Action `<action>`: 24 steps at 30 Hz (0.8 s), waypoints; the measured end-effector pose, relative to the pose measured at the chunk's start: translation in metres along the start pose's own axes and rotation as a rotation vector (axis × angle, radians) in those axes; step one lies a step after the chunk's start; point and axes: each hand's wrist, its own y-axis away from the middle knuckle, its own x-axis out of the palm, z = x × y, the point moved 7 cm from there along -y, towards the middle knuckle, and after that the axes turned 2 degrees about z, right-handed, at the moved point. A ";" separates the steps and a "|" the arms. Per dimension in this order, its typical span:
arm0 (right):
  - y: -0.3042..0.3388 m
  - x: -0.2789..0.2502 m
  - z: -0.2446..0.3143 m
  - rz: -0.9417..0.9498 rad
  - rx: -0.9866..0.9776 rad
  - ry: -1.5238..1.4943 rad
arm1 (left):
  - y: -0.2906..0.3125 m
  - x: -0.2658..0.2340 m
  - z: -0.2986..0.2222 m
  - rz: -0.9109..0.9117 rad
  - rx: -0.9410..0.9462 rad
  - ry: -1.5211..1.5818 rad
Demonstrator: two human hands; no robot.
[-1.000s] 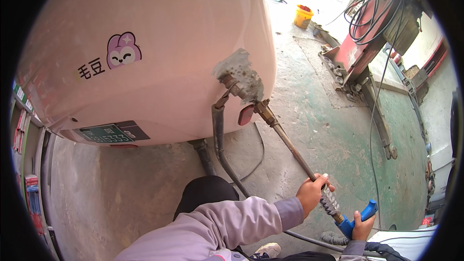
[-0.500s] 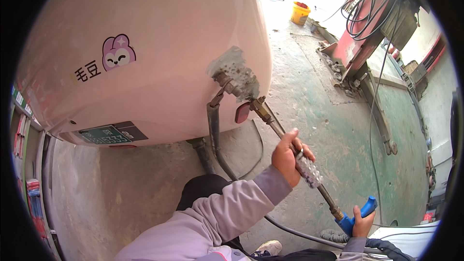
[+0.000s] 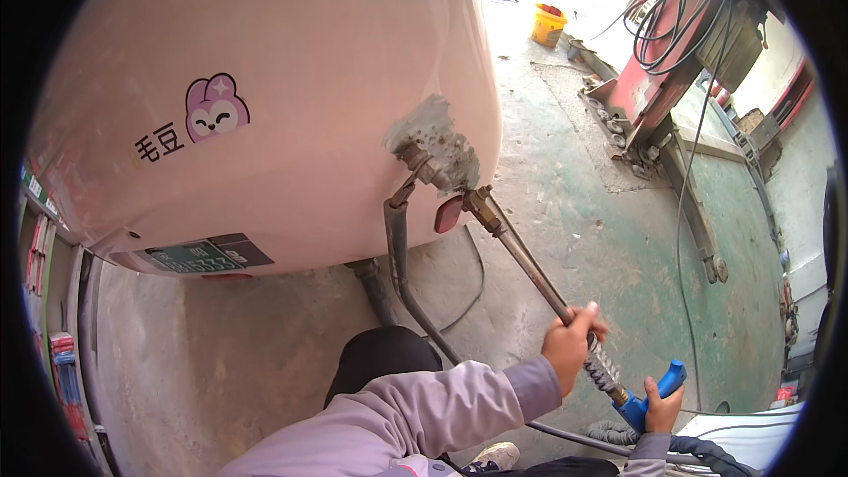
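My left hand is closed around the sliding weight of a slide hammer dent puller, low on its long metal rod. Around the puller's blue pistol handle my right hand is wrapped. The brass tip end of the rod is at the lower edge of a bare grey metal patch on a pink car's rear corner. Exact contact there is hard to see. A rusty metal connector with a black sleeved cable is fixed on the patch.
Below the patch is a red reflector. A dark cable crosses the concrete floor beneath my arms. At the right stands a red lift post with coiled hoses and a low metal arm. Farther back is a yellow bucket; shelves line the left.
My left hand has slid down the rod with the weight toward the blue handle. The car panel shifts slightly in view. My right hand keeps its hold on the handle.
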 end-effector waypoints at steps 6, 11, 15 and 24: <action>0.000 -0.008 0.001 -0.069 -0.034 0.001 | -0.003 -0.036 -0.108 -0.041 0.401 0.612; 0.003 -0.012 0.005 -0.217 -0.132 -0.034 | -0.009 -0.034 -0.120 0.247 0.295 0.648; 0.000 -0.012 0.009 -0.291 -0.200 -0.086 | -0.005 -0.026 -0.124 0.199 0.301 0.607; -0.003 0.048 -0.014 0.417 0.238 0.091 | 0.005 -0.032 -0.115 -0.181 0.443 0.438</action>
